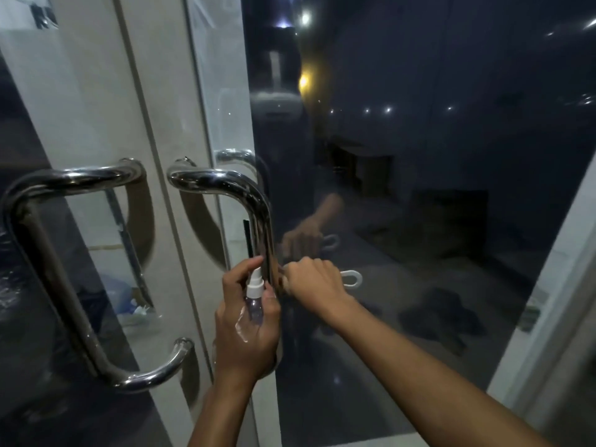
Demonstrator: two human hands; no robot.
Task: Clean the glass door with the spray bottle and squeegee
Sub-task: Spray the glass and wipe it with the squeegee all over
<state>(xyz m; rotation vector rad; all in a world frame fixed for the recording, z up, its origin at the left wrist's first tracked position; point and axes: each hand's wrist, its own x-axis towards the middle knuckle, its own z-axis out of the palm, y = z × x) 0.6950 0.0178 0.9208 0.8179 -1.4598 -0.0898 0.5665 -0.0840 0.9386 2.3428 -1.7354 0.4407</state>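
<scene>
The glass door point(419, 188) fills the right half of the view, dark and reflective. My left hand point(246, 330) is closed around a small clear spray bottle point(254, 296) with a white nozzle, held upright beside the door's chrome pull handle point(254, 204). My right hand point(314, 282) grips a white squeegee; its looped handle end point(351, 279) sticks out to the right. The squeegee's black blade point(246, 235) stands vertical against the glass behind the chrome handle. Both hands are mirrored in the glass.
A second glass door leaf point(80, 124) with its own chrome pull handle point(48, 253) stands on the left. White frame strips run between the two leaves and along the right edge. Bags and clutter show through the glass at lower left.
</scene>
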